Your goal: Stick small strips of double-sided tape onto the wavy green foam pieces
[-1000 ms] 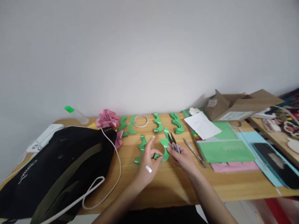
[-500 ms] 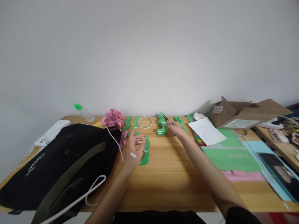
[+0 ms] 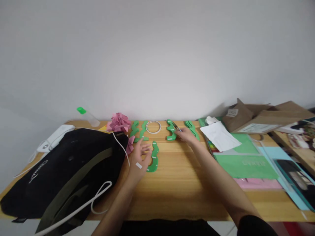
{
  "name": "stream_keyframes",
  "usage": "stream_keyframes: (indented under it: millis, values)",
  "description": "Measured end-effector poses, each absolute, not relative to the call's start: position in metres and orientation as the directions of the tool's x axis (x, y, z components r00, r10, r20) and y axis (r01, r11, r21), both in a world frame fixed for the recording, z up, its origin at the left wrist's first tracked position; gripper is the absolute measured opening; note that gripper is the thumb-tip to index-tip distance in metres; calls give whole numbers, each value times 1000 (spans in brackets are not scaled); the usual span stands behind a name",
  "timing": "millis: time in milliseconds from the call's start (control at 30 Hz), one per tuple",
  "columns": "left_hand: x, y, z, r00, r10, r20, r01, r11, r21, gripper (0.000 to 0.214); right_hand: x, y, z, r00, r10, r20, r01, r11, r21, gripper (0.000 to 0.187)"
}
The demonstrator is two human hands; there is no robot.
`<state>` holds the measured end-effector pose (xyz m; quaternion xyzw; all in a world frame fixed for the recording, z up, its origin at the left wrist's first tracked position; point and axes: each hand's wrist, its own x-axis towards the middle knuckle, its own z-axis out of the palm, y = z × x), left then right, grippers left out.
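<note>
Two bare hands are over the wooden tabletop (image 3: 172,193), spread apart from each other. The right hand (image 3: 187,135), toward the far edge, is closed around small scissors (image 3: 177,127), its fingers hiding most of the handles. The left hand (image 3: 142,157), nearer the middle, is loosely curled with a gap between thumb and fingers; nothing shows in its grasp, and a white strip lies across its back. Whether its fingertips touch the wavy green piece (image 3: 156,162) just beside them cannot be told.

That piece lies flat, left of the tabletop's centre, and carries small white tabs. It looks like paper or thin card, so it should be very light, bend easily and crease if pinched hard. The broad lower curve seems the best hold, with a soft pinch clear of the tabs, which may be sticky; the narrow necks look likeliest to tear.

Near the far edge, a green tabbed stack (image 3: 170,136) lies by the scissor tips; whether they touch it is unclear. It seems firmer than a single layer, though its sheets could slide unless taken by both faces. A green stack (image 3: 190,126) is partly behind the right hand, and a pale ring (image 3: 153,133) lies farther left. Outward, a black bag (image 3: 95,160) covers the left end, and a cardboard box (image 3: 263,120) stands toward the far right corner.
</note>
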<state>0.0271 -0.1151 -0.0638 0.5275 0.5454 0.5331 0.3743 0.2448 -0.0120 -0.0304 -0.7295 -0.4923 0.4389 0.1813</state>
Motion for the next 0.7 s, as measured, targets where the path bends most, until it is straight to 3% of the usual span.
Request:
stream_keyframes:
  millis: [267, 500, 600, 700]
  values:
    - [16, -106, -60, -184, 941, 283, 420, -185, 889, 44, 246, -22, -18, 218, 956, -198, 786, -292, -545, 20]
    - [10, -100, -53, -286, 911, 298, 416, -162, 895, 46, 181, -33, -16, -174, 975, -140, 825, 66, -562, 26]
    - [6, -107, -49, -335, 877, 344, 402, -197, 894, 46, 148, -26, -24, -274, 944, -187, 838, 139, -528, 36]
    - [2, -117, -42, -338, 863, 377, 412, -224, 883, 41, 130, -17, -34, -320, 913, -254, 863, 171, -475, 35]
